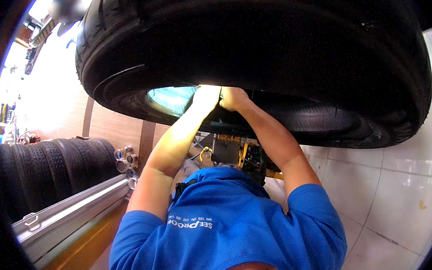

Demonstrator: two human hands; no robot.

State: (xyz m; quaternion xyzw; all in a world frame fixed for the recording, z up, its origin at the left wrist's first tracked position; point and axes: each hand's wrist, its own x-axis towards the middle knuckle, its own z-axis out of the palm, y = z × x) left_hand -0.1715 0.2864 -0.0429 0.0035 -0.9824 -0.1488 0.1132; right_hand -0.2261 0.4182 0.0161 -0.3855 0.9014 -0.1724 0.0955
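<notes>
Tyre [270, 47] black, wide, grooved tread; both hands [221, 97] gripping inner bead.

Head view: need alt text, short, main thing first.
A person in a blue shirt holds a large black tyre overhead, left hand and right hand side by side on its inner edge. A row of upright tyres stands at left behind a metal rail; white floor tiles at right.
</notes>
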